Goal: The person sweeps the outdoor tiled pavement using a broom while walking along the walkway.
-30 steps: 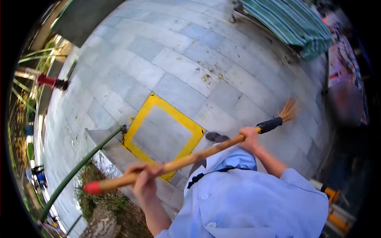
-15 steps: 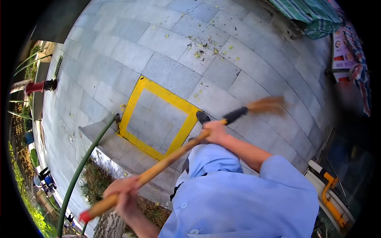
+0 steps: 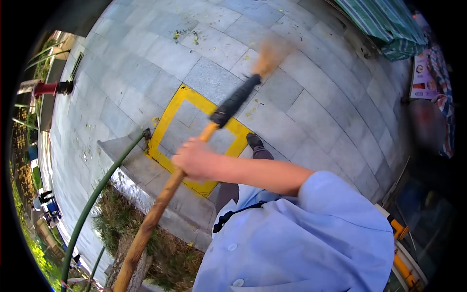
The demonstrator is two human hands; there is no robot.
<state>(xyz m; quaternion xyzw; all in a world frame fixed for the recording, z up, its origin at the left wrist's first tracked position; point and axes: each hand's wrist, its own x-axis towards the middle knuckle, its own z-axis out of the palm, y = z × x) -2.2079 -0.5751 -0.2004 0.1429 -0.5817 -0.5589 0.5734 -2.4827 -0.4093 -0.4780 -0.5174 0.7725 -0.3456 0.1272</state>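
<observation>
The right hand (image 3: 194, 158) is wrapped around the brown wooden handle (image 3: 154, 214) of a long straw broom (image 3: 236, 101) with a black-bound neck. The broom slants over a yellow painted square outline (image 3: 167, 115) on grey stone paving (image 3: 316, 121), its blurred bristles beyond the outline. The left hand is out of view; its state cannot be told

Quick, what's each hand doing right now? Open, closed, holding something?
Left hand: out of view, so its state cannot be told.
Right hand: closed around the wooden broom handle.
</observation>
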